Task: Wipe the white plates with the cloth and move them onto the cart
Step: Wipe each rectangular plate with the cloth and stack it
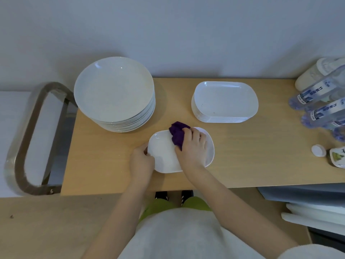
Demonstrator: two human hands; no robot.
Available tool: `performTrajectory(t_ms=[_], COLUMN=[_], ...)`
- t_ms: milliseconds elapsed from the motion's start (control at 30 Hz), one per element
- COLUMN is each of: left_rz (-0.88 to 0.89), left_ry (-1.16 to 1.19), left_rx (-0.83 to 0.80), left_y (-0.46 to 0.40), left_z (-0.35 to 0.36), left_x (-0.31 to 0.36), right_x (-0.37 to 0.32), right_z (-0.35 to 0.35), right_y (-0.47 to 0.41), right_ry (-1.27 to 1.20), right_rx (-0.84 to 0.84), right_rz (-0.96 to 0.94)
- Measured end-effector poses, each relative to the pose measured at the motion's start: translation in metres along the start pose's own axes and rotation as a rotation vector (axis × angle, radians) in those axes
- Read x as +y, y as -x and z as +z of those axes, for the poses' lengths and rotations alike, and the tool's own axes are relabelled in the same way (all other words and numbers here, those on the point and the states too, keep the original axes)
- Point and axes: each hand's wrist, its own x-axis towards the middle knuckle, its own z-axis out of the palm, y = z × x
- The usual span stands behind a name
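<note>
— While the left hand [141,161] pinches the rectangular plate's [164,156] rim on the counter [261,156], what's the right hand [194,146] doing?

— Its grip bunches the purple cloth [177,133] against it; round stack [113,94] left, rectangular stack [224,101] and bottles [317,101] right, cart handle [37,137] far left.

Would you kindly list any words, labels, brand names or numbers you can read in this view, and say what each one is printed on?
No text can be read with certainty.
Water bottles, far right: white and blue labels with dark print, too blurred to read.
Small packet, right edge: a printed picture, any lettering too small to read.
White cap: no marking visible.
Plates, purple cloth, wooden table: no text.
</note>
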Motion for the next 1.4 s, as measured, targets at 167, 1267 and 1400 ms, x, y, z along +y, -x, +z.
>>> performTrajectory(t_ms=[167, 1267, 1400], left_rz=[0.025, -0.093, -0.102], left_ry=[-0.022, 0.105, 0.112], left_rx=[0.012, -0.005, -0.004], left_y=[-0.004, -0.015, -0.014], left_z=[-0.001, -0.004, -0.002], left_x=[-0.004, -0.004, 0.000], right_x=[-0.031, 0.002, 0.057], right_z=[0.010, -0.003, -0.022], right_y=[0.017, 0.039, 0.024], right_ry=[0.008, -0.045, -0.010], right_rx=[-0.117, -0.167, -0.048], right_rz=[-0.327, -0.215, -0.001])
